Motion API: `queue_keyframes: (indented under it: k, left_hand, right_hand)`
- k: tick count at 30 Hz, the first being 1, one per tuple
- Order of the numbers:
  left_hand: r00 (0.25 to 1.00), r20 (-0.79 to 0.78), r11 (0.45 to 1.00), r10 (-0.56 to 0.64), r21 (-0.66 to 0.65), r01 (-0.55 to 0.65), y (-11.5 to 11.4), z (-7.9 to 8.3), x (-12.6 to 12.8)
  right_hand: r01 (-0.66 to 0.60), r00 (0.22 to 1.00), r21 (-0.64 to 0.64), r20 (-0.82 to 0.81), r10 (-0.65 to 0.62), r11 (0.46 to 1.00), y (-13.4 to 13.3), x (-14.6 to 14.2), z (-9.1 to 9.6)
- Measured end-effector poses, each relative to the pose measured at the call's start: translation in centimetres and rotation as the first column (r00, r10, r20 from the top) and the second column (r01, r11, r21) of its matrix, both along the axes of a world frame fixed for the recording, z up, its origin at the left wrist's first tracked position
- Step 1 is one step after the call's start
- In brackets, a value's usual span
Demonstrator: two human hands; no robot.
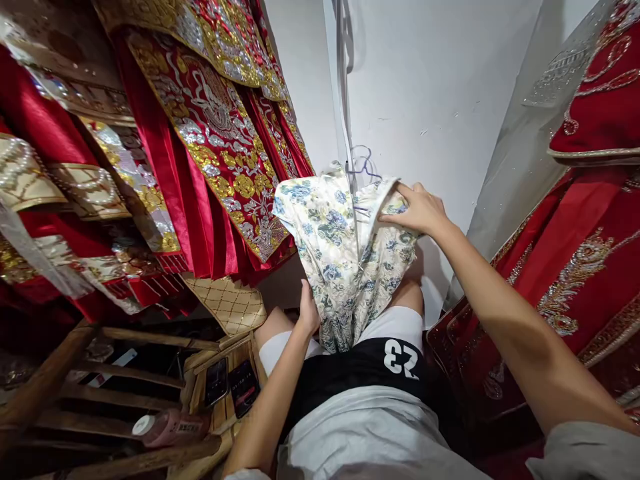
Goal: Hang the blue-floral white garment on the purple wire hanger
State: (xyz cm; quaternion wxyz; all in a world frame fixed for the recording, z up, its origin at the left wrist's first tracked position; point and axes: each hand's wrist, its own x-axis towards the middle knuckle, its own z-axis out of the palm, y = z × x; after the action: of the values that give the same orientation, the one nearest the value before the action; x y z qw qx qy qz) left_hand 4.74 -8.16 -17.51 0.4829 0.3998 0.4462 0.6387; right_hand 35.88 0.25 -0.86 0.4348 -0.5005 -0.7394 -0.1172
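Note:
A cream garment with blue and green flower print (345, 253) hangs in front of me on a thin wire hanger (364, 168), draping down over my knees. My right hand (417, 210) grips its upper right shoulder, fingers pinched on the cloth. My left hand (309, 312) holds the garment's lower left edge, fingers closed round the fabric. Below it are my black shorts with a white "23" (400, 359).
Red garments with gold and silver embroidery (210, 133) hang at the left, more red embroidered cloth (590, 267) at the right. A white wall (425, 100) lies ahead. A wooden rack (125, 393) at lower left carries two phones (230, 383) and a pink bottle (167, 427).

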Motion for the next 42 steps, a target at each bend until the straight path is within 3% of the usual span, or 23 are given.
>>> queue_keyframes:
  k: [4, 6, 8, 10, 11, 13, 14, 16, 18, 20, 26, 36, 42]
  left_hand:
    - [0.996, 0.016, 0.972, 0.09, -0.221, -0.084, -1.2, -3.7, 1.9]
    - [0.991, 0.071, 0.968, 0.111, -0.234, -0.091, -1.7, -4.6, 3.2]
    - [0.982, 0.164, 0.981, 0.097, -0.181, -0.067, -2.2, -5.2, 4.3]
    - [0.969, 0.238, 0.991, 0.063, -0.128, -0.033, -2.8, -5.7, 5.0]
    - [0.966, 0.255, 0.994, 0.047, -0.109, -0.02, -3.0, -5.9, 5.2]
    - [0.969, 0.247, 0.998, 0.011, -0.065, 0.005, -3.4, -6.4, 5.5]
    - [0.974, 0.224, 0.999, -0.016, -0.04, 0.026, -3.6, -6.6, 5.5]
    - [0.985, 0.156, 0.997, -0.079, -0.002, 0.08, -3.7, -6.8, 5.6]
    - [0.988, 0.092, 0.993, -0.122, 0.017, 0.121, -3.6, -6.9, 5.8]
    - [0.994, 0.045, 0.995, -0.103, 0.014, 0.103, -3.4, -6.7, 6.0]
    - [0.998, -0.019, 0.999, -0.052, 0.003, 0.052, -3.8, -5.7, 6.2]
    - [0.992, -0.08, 0.994, -0.102, 0.027, 0.104, -4.7, -5.8, 5.7]
    - [0.99, -0.055, 0.99, -0.134, 0.033, 0.135, -4.3, -6.0, 6.3]
  right_hand:
    - [-0.161, 0.98, -0.039, 0.109, 0.164, 0.986, 0.1, -3.0, 0.2]
    - [-0.291, 0.946, -0.085, 0.125, 0.3, 0.953, -1.4, -4.9, -0.6]
    - [-0.449, 0.891, -0.087, 0.033, 0.454, 0.889, -3.7, -7.0, -2.3]
    - [-0.559, 0.811, -0.007, -0.21, 0.545, 0.829, -6.4, -9.2, -5.7]
    - [-0.558, 0.757, 0.039, -0.385, 0.528, 0.829, -7.7, -10.4, -8.0]
    - [-0.481, 0.569, 0.095, -0.722, 0.393, 0.871, -9.8, -12.7, -13.4]
    - [-0.426, 0.462, 0.065, -0.842, 0.278, 0.903, -10.5, -13.8, -16.2]
    - [-0.367, 0.319, -0.062, -0.946, 0.063, 0.928, -11.2, -15.5, -21.0]
    - [-0.425, 0.286, -0.129, -0.958, -0.002, 0.896, -11.2, -16.4, -23.7]
    - [-0.445, 0.296, -0.139, -0.955, -0.001, 0.885, -10.7, -16.5, -24.1]
    - [-0.368, 0.333, -0.089, -0.942, 0.042, 0.925, -10.3, -14.7, -21.6]
    - [-0.356, 0.399, -0.051, -0.911, 0.102, 0.933, -11.3, -14.2, -21.0]
    - [-0.349, 0.401, -0.049, -0.911, 0.101, 0.936, -11.3, -13.7, -21.2]
